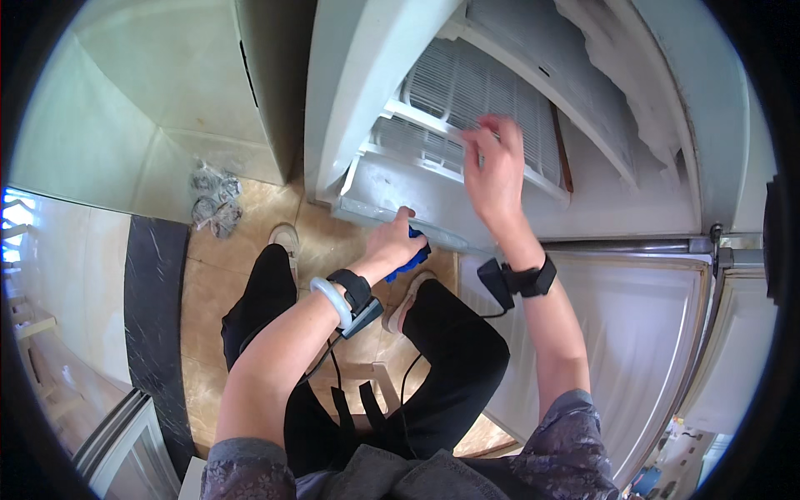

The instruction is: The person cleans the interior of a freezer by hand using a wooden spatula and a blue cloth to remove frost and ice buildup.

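Before me stands a freezer compartment with its white door (594,337) swung out to the right. My right hand (497,159) is raised at a white wire shelf (437,122), its thumb and fingertips at the front bar; whether they grip it cannot be told. Bunched under the fingers of my left hand (395,240) is a blue cloth (412,256), just in front of the compartment's lower edge (400,219). Thick frost (625,75) coats part of the upper interior. Below the shelf, the compartment's floor (387,181) shows small dark specks.
A clear plastic bag with round items (215,197) lies on the tiled floor (219,281) at left, beside a pale cabinet (187,81). A dark stone strip (156,312) crosses the floor at left. A small stool (375,375) is beneath me, and cables hang from my wrist devices.
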